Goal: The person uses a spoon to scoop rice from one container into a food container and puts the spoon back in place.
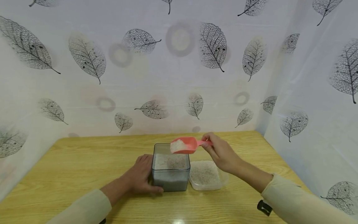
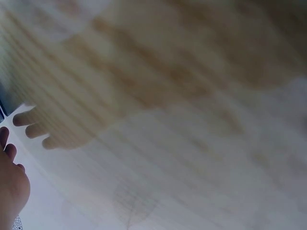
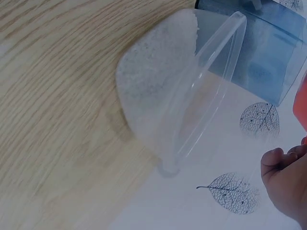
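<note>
My right hand [image 1: 223, 154] grips the handle of a pink scoop [image 1: 191, 145], which carries a small heap of white, rice-like grains [image 1: 178, 146]. The scoop is above the far right part of a square, see-through grey container [image 1: 171, 180], overlapping its rim in the head view. Similar grains [image 1: 167, 161] lie inside the container. My left hand [image 1: 141, 177] holds the container from its left side, thumb across the front corner. In the right wrist view only part of the scoop [image 3: 301, 103] shows, beside the curled fingers [image 3: 273, 158].
Just right of the container sits a low clear plastic tub [image 1: 208, 187], with more grains [image 1: 204, 172] heaped toward its left. Both stand on a wood-grain table [image 1: 84, 161]. Leaf-patterned white sheeting [image 1: 156, 77] rises along the back and sides.
</note>
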Motion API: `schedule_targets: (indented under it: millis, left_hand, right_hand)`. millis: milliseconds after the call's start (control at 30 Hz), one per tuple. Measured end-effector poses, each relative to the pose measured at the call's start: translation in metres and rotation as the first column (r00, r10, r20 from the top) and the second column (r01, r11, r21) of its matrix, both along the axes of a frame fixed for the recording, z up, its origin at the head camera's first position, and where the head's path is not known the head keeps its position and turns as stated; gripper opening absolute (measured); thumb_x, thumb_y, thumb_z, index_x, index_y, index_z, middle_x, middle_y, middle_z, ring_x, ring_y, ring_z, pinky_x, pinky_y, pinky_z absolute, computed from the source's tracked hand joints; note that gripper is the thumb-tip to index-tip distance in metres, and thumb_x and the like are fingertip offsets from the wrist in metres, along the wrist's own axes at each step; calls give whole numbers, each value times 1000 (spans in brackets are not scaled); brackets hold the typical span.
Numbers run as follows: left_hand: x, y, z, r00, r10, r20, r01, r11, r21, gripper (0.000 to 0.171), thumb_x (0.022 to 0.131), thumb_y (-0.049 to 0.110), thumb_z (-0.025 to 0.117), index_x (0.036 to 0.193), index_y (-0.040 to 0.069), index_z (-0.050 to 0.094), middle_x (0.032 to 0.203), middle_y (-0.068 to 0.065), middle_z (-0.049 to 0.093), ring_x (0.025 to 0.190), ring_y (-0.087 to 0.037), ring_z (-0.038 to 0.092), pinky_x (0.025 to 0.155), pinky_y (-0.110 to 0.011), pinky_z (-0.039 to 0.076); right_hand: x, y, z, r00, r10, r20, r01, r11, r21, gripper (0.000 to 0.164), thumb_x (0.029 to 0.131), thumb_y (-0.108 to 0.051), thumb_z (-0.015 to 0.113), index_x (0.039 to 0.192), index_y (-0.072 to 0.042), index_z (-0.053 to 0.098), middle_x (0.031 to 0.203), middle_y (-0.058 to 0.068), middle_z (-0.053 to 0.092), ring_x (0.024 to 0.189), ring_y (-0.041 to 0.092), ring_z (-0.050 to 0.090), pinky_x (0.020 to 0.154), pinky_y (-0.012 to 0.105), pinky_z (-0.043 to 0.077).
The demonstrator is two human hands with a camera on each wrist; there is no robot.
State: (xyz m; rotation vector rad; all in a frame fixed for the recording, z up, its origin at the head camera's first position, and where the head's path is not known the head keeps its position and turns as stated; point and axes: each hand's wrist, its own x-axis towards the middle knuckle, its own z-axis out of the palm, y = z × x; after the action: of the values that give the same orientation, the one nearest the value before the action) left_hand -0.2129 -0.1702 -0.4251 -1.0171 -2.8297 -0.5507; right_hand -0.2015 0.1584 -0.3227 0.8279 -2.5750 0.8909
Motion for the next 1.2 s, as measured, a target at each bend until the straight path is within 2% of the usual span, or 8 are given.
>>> schedule_targets:
  millis: [367,667,1067,1200]
  left_hand:
    - [1,1,1,999,-5,-35,5,1000,-12,115,69,84,64,148,6,36,141,-10,50,130,-26,43,114,-52,29]
    - [2,1,0,999,-6,-52,6,1000,-8,117,69,84,65,149,4,35,142,-11,50,130,-27,44,114,-53,30]
    - [0,0,-4,999,-3,-43,3,1000,-6,117,69,86,62,151,9,32,145,-6,47,133,-24,40,114,-52,29]
    - [0,1,-4,999,4,-37,-4,1000,-2,118,68,87,61,152,8,33,145,-7,48,133,-24,40,115,-53,28]
  right_hand:
    - [5,35,-4,998,-57,9,57,998,-14,8,105,-17,51,107,-10,54,73,-5,44,61,5,39,56,24,38]
    - [11,70,-15,995,-96,13,96,995,16,7,105,-16,51,107,-10,53,69,-8,40,58,2,35,53,23,36]
    - [15,110,-25,998,-62,14,61,995,79,1,103,-12,54,104,-12,54,71,-11,40,61,-1,35,54,21,35]
    - [15,123,-24,1000,-30,8,29,992,122,6,101,-9,57,105,-14,55,76,-12,44,64,-2,37,56,21,36]
